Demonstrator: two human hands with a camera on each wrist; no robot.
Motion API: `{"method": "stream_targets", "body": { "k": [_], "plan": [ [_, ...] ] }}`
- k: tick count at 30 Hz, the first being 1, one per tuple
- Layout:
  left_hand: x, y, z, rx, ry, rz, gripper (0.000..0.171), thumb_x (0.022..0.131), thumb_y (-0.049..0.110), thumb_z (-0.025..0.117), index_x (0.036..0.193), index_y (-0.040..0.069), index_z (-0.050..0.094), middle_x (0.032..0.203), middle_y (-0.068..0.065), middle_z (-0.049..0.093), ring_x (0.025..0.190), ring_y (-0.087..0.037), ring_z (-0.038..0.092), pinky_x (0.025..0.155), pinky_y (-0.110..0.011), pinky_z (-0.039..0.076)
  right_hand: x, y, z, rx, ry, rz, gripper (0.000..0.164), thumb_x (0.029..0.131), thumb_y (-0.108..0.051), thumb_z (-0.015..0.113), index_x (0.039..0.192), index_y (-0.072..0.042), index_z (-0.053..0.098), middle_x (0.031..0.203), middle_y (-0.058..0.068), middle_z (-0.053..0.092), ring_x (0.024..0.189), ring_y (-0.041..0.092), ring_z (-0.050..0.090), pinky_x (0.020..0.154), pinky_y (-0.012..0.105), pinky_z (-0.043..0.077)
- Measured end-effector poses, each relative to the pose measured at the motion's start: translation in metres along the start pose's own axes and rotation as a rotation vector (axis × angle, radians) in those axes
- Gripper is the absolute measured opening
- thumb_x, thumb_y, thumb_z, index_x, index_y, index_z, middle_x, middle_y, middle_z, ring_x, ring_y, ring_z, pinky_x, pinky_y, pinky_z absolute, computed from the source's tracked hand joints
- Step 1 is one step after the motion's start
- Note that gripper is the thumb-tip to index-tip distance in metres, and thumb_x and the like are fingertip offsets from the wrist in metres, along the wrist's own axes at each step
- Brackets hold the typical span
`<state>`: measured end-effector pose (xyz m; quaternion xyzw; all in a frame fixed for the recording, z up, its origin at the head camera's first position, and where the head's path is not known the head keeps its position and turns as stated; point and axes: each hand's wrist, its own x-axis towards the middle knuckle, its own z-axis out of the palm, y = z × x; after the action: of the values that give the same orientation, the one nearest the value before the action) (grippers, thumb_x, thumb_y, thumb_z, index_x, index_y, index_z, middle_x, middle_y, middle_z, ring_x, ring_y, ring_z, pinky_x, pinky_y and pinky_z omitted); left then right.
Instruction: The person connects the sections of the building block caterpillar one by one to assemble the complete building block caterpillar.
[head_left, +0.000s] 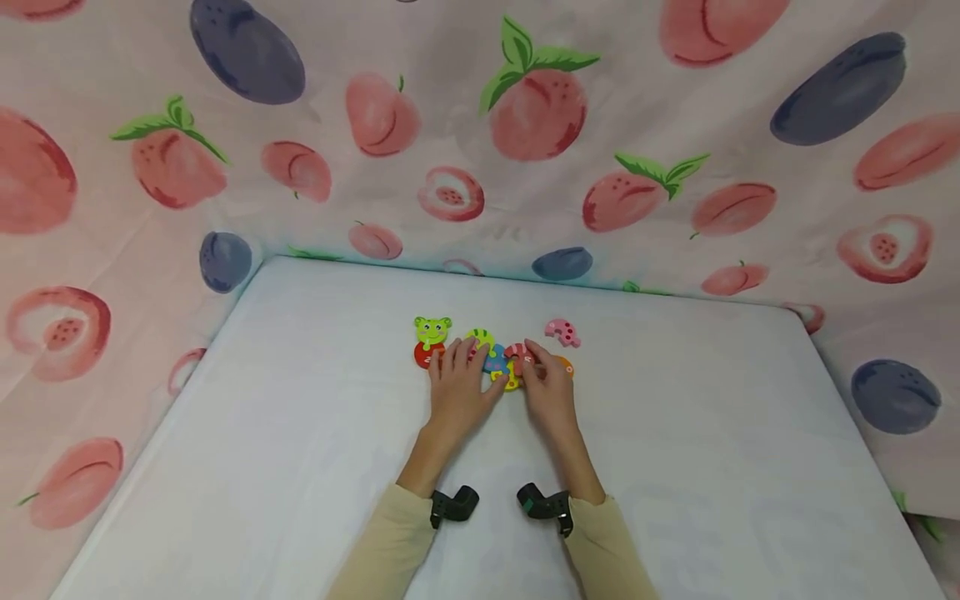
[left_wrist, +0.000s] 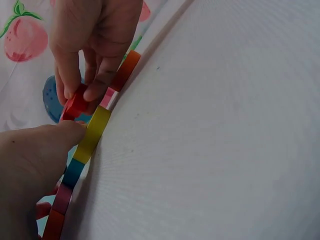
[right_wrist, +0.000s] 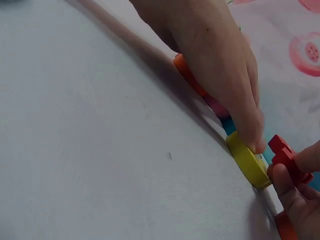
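Note:
My right hand [head_left: 551, 400] pinches a red caterpillar-puzzle piece [right_wrist: 287, 160] between thumb and fingers, tilted just above the yellow piece [left_wrist: 92, 135]. The left hand [head_left: 459, 392] rests over the row of joined pieces with its fingers spread. Its thumb tip touches the yellow piece. Beside that hand lie a green smiling head piece [head_left: 432, 331], a red piece [head_left: 425, 356] under the head, a green striped piece [head_left: 480, 337] and a blue piece [head_left: 495, 360]. Part of the row is hidden beneath the left hand.
A pink spotted piece [head_left: 562, 332] lies apart, behind the right hand. An orange piece [left_wrist: 126, 70] sits to the right, partly covered by that hand in the head view. The white table [head_left: 300, 433] meets a fruit-patterned cloth [head_left: 450, 125] at its back and sides.

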<state>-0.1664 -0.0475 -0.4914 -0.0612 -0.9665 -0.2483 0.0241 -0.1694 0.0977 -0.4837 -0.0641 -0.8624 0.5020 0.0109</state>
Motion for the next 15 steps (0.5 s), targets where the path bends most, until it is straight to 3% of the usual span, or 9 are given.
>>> {"method": "stream_targets", "body": {
  "k": [6, 15],
  "plan": [
    [-0.0002, 0.0000, 0.0018, -0.002, 0.007, -0.003, 0.065, 0.090, 0.047, 0.063, 0.145, 0.016, 0.046, 0.154, -0.010, 0.035, 0.146, -0.031, 0.023, 0.120, -0.059, 0.010, -0.0021, 0.0029, -0.0019, -0.066, 0.057, -0.013, 0.040, 0.100, -0.019, 0.053, 0.140, -0.015, 0.053, 0.113, 0.015, 0.057, 0.095, 0.025, 0.054, 0.080, 0.032, 0.052],
    [-0.0025, 0.0021, -0.0007, -0.001, 0.009, 0.000, 0.065, 0.090, 0.046, 0.063, 0.144, 0.015, 0.046, 0.153, -0.011, 0.036, 0.145, -0.031, 0.024, 0.120, -0.059, 0.012, -0.0001, 0.0032, -0.0037, -0.194, -0.007, -0.052, 0.041, 0.101, -0.018, 0.050, 0.142, -0.013, 0.051, 0.123, 0.018, 0.055, 0.116, 0.030, 0.054, 0.101, 0.042, 0.051]
  ]
}}
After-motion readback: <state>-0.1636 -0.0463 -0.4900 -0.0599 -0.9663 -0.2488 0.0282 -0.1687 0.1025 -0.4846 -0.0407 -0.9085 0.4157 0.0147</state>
